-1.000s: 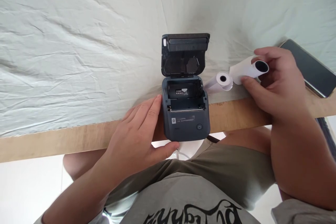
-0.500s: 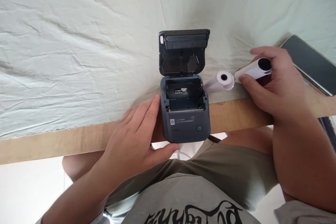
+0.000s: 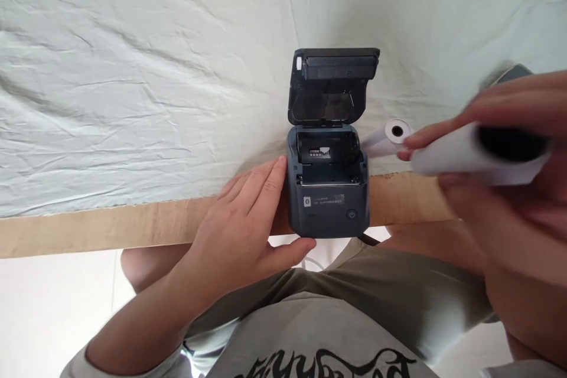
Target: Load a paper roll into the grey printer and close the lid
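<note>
A small dark blue printer [image 3: 328,207] stands at the table's near edge with its lid [image 3: 333,85] flipped up and its paper bay bare. My left hand [image 3: 241,224] cups the printer's left side, fingers along the wall and thumb under the front edge. My right hand [image 3: 500,183] is lifted close to the camera, blurred, its fingers closed round a white paper roll [image 3: 460,156] with a dark core. A second white paper roll [image 3: 390,136] lies on the cloth just right of the printer.
A wrinkled pale green cloth [image 3: 133,82] covers the table, leaving a bare wooden strip [image 3: 110,227] along the near edge. A dark phone [image 3: 509,74] peeks out behind my right hand. My lap and grey shirt fill the bottom of the view.
My right hand has lifted the paper roll off the table up toward the camera, where it looks larger and blurred. The left hand keeps its hold on the printer; the view shifted slightly left.
</note>
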